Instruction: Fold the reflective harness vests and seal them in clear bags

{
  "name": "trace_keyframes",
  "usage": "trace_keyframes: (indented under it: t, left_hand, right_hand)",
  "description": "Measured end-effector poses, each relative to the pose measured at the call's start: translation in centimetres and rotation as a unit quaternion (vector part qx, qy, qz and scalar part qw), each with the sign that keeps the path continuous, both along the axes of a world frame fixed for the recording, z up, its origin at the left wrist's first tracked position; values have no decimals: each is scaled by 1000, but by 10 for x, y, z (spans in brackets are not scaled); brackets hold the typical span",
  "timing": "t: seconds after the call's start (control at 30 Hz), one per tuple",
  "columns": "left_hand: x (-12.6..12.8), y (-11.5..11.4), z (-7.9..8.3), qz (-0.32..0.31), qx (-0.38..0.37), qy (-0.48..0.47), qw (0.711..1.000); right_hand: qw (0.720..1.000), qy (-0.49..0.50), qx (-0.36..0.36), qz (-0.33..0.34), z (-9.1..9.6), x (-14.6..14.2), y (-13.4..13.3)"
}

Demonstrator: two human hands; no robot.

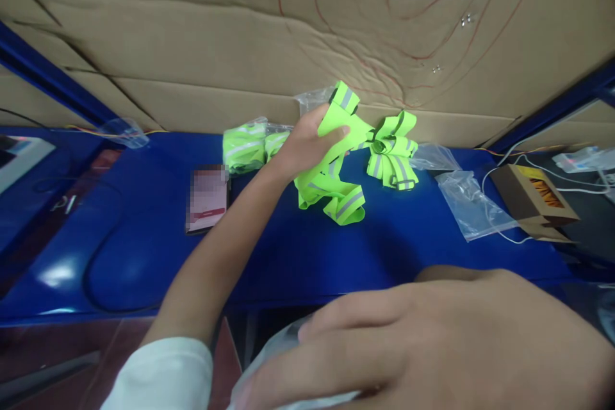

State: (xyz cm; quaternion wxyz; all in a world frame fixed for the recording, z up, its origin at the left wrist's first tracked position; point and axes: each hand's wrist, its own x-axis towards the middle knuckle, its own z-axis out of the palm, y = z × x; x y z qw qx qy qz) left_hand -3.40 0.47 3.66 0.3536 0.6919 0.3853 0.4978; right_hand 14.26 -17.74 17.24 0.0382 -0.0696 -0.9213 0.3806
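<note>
My left hand (312,144) reaches across the blue table and is closed around neon yellow-green reflective straps (350,202) with grey stripes. Part of the straps stands up above the fist, and loops hang down onto the table. Close to the camera, my right hand (432,339) fills the lower right, its fingers bent over a clear plastic bag (283,346). The fingertips and much of that bag are hidden or cut off. Just right of my left hand lies another bundle of reflective straps (393,154).
Bagged reflective straps (245,146) lie at the back, beside a phone (207,198). Clear plastic bags (473,205), a white cable and an open cardboard box (533,198) are on the right. A cardboard wall (192,45) rises behind the blue table (144,224).
</note>
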Motion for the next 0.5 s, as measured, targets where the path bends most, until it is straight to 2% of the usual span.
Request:
trace_keyframes:
  t: [0.17, 0.3, 0.5]
  left_hand:
    - [-4, 5, -2, -11, 0, 7, 1000]
    - [-4, 2, 1, -1, 6, 12, 1000]
    - [-3, -3, 4, -1, 7, 2, 1000]
  right_hand:
    - [995, 5, -81, 59, 10, -5, 15]
    - [991, 1, -88, 97, 12, -13, 22]
    - [987, 68, -82, 122, 4, 18, 27]
